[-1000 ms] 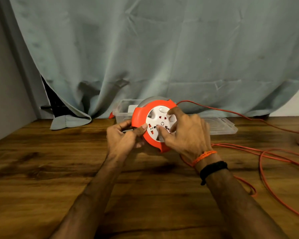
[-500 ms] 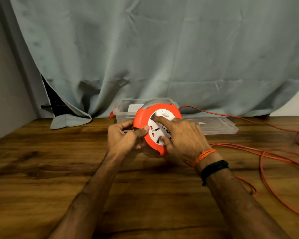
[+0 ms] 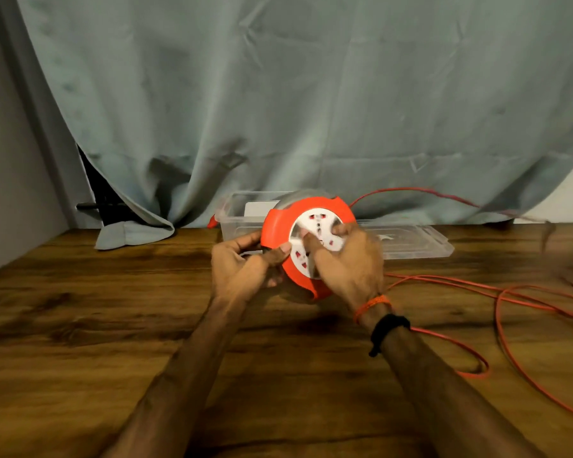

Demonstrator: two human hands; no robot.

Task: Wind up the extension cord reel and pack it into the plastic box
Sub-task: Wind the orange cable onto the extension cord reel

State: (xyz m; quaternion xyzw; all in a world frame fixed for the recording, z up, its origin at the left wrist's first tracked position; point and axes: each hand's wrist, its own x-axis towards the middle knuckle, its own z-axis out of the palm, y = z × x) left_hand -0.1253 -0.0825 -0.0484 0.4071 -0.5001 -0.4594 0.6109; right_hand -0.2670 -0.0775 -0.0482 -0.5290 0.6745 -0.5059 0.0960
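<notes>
Head view, centre frame: the round orange extension cord reel with its white socket face [image 3: 280, 226] stands on edge above the brown wooden table [image 3: 113, 325]. The left hand [image 3: 242, 266] clamps its rim; the right hand [image 3: 348, 262] presses fingers into the socket face. Thin orange cord [image 3: 497, 312] trails lower right. Behind sits the clear plastic box [image 3: 235, 223].

The round orange-and-white plastic extension cord reel [image 3: 306, 241] stood at the middle of the brown wooden table [image 3: 80, 325], held between the left hand [image 3: 242, 266] at its 9 o'clock and the right hand [image 3: 348, 262] at its 4 o'clock. Directly behind it, at 12 o'clock, sat the clear plastic box [image 3: 239, 216], with what seemed its flat clear lid [image 3: 407, 241] at 2 o'clock. The thin orange cord [image 3: 497, 312] lay looped at 3 to 5 o'clock. The grey-green fabric curtain [image 3: 278, 94] hung behind everything.
</notes>
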